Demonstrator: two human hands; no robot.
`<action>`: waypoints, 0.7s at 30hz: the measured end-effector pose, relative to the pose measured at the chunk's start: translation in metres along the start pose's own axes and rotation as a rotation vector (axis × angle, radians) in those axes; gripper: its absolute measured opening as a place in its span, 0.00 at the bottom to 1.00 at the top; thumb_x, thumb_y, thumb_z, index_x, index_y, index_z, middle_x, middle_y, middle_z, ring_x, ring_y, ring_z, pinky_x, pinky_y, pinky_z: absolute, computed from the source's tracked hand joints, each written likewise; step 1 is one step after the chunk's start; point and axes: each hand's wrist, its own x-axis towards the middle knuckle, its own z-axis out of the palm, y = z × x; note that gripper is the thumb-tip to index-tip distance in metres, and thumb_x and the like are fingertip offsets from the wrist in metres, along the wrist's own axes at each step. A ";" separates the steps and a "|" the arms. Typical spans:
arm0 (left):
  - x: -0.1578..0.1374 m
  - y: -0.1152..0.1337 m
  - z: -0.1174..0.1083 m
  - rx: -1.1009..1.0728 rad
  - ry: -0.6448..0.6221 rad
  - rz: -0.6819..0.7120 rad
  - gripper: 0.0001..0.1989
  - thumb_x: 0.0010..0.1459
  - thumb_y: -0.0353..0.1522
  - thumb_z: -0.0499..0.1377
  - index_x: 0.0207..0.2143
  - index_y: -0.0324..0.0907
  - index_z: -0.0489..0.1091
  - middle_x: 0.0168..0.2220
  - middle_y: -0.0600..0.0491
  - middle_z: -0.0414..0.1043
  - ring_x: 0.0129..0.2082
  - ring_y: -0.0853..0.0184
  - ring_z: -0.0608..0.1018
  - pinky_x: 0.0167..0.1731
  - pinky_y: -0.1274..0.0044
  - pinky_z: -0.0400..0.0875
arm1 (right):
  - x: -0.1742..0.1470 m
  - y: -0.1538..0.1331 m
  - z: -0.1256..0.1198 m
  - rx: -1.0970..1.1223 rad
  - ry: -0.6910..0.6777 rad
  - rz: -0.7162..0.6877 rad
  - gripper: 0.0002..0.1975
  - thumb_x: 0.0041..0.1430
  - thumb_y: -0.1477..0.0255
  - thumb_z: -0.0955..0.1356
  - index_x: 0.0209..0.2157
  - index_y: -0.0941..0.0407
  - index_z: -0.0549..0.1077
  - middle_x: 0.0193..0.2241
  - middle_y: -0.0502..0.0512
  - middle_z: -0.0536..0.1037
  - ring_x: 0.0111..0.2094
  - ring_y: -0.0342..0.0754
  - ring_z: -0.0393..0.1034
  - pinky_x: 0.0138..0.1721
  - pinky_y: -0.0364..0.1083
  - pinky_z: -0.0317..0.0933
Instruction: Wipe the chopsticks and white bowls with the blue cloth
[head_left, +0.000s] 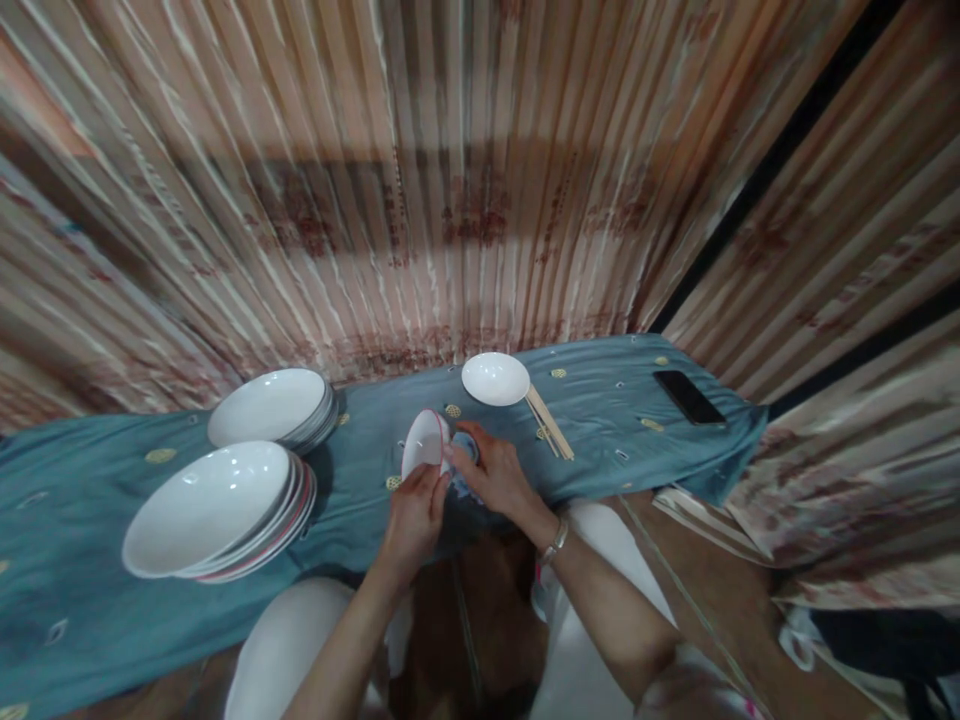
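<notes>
A small white bowl with a reddish rim [422,443] is tilted on its side above the near part of the table. My left hand [417,503] is closed on its lower edge, thumb near the rim. My right hand [496,468] is closed around a bluish cloth [466,466] and presses it against the bowl's right, outer side. Part of the cloth hangs below the fingers. Beyond my hands, another white bowl [495,378] stands upright, with several light wooden chopsticks [550,425] lying beside it.
Two stacks of white dishes stand at the left, the nearer stack [210,510] and the farther stack [270,405]. A black phone [688,396] lies at the right end of the blue-green tablecloth [600,385]. A pleated curtain [480,200] hangs close behind the table.
</notes>
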 end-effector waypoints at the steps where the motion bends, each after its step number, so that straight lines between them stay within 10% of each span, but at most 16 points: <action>1: 0.001 0.002 0.004 0.075 -0.049 0.052 0.09 0.59 0.35 0.54 0.29 0.44 0.72 0.28 0.49 0.73 0.30 0.61 0.75 0.35 0.72 0.70 | 0.000 0.000 -0.003 -0.072 -0.011 -0.001 0.22 0.62 0.57 0.63 0.51 0.57 0.71 0.36 0.60 0.80 0.37 0.55 0.76 0.39 0.48 0.64; 11: 0.035 0.023 0.033 0.336 -0.307 0.134 0.08 0.60 0.30 0.54 0.35 0.43 0.74 0.36 0.45 0.76 0.40 0.57 0.77 0.43 0.68 0.70 | 0.016 0.049 -0.014 -0.034 0.036 0.143 0.16 0.61 0.67 0.61 0.43 0.58 0.75 0.35 0.59 0.80 0.35 0.53 0.75 0.39 0.48 0.63; 16: 0.042 0.028 0.039 0.242 -0.087 0.256 0.22 0.57 0.41 0.60 0.54 0.44 0.69 0.57 0.42 0.69 0.62 0.50 0.63 0.63 0.54 0.45 | 0.028 0.085 -0.025 0.184 0.215 0.243 0.18 0.56 0.63 0.62 0.37 0.58 0.77 0.30 0.55 0.80 0.33 0.51 0.71 0.38 0.48 0.63; 21: 0.046 -0.002 0.060 0.044 0.121 -0.092 0.34 0.60 0.45 0.54 0.65 0.43 0.52 0.67 0.42 0.52 0.69 0.56 0.51 0.65 0.58 0.44 | 0.043 0.111 -0.037 0.322 0.402 0.233 0.22 0.52 0.58 0.63 0.36 0.61 0.77 0.32 0.57 0.80 0.37 0.52 0.70 0.41 0.48 0.63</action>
